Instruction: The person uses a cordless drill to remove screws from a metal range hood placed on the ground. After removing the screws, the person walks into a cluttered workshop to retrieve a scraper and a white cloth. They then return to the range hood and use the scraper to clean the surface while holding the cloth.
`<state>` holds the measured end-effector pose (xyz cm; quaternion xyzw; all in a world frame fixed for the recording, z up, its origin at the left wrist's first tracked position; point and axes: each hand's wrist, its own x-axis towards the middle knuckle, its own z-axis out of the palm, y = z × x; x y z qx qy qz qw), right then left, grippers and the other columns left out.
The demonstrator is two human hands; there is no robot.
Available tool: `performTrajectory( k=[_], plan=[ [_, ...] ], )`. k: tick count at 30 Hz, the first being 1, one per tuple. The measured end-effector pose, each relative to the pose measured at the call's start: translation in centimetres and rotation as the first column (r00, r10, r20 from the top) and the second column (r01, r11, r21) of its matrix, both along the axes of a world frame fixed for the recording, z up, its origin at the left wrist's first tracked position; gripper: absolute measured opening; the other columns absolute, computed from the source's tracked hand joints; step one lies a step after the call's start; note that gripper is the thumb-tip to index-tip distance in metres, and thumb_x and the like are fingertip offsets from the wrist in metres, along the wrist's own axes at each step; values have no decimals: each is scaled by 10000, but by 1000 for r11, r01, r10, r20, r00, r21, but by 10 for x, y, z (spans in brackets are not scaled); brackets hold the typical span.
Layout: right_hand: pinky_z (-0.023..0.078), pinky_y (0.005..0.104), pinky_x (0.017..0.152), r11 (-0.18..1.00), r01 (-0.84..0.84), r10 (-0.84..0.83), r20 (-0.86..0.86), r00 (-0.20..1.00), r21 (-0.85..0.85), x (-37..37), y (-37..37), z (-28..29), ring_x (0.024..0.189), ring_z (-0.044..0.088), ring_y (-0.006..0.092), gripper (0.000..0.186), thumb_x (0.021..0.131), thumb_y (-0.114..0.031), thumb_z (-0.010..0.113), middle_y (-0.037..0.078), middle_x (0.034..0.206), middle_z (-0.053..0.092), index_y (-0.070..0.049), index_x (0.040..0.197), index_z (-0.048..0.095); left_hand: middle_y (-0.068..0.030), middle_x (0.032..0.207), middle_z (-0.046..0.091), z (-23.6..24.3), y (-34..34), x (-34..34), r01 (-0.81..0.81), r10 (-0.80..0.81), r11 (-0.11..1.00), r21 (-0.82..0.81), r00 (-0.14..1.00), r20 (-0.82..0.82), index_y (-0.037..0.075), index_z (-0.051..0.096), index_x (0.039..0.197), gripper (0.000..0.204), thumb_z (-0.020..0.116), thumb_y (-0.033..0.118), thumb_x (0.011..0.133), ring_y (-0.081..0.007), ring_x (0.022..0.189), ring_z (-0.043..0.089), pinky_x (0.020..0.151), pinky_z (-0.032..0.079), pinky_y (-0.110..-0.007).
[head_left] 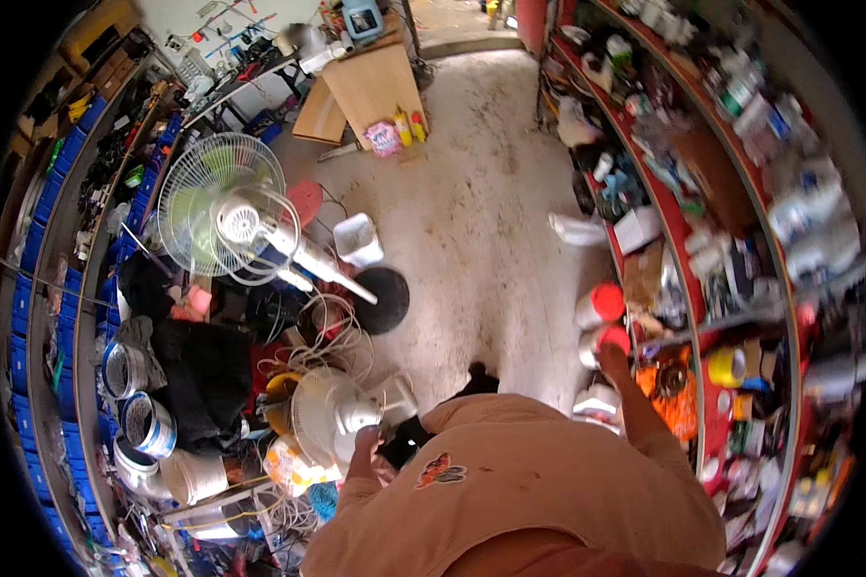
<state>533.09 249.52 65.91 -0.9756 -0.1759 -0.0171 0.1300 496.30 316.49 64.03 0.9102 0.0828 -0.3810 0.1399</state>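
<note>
My left hand (368, 440) is low at centre-left, beside a small white fan (327, 413); its fingers are too small and shadowed to read, and I cannot tell if it touches the fan. My right hand (611, 356) overlaps the lower of two red-lidded white containers (603, 304) at the foot of the right shelving; whether it touches that container or only passes above it is unclear. My torso in a tan shirt fills the bottom of the view.
A white standing fan (241, 223) with a round black base (383, 298), coiled cables and buckets (144, 423) crowd the left. Loaded shelves (702, 240) line both sides. A wooden cabinet (366, 87) stands ahead beside a doorway. The concrete floor (462, 212) runs between them.
</note>
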Motion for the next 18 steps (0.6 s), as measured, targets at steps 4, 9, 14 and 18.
performTrajectory(
  k=[4,9,14,18],
  plan=[
    [481,471,683,924,-307,266,-195,944,-226,41,-50,4,864,593,243,233,789,-326,666,41,922,638,-102,840,627,-146,1291,556,20,78,245,59,-110,985,162,939,327,96,615,1141,353,592,258,828,-348,1210,495,961,452,-440],
    [479,449,631,685,729,-445,-798,407,-9,138,-30,15,779,584,248,207,785,-299,673,45,868,626,-106,832,615,-146,962,684,86,80,587,-469,738,619,-630,622,261,33,608,1142,377,541,313,898,-264,909,662,784,508,-356],
    [478,427,579,852,523,-337,-739,584,25,388,5,-2,694,574,254,185,781,-272,679,49,814,615,-110,824,603,-146,977,685,95,69,756,-496,680,727,-475,614,401,90,601,1200,408,540,368,908,-260,897,669,780,510,-361],
    [477,409,537,890,-288,261,-122,958,-353,625,-4,10,626,566,258,170,778,-251,684,52,771,606,-112,818,594,-186,1129,651,71,66,841,-378,429,895,-236,874,229,97,625,1174,399,587,363,879,-361,1049,619,904,489,-426]
  ],
)
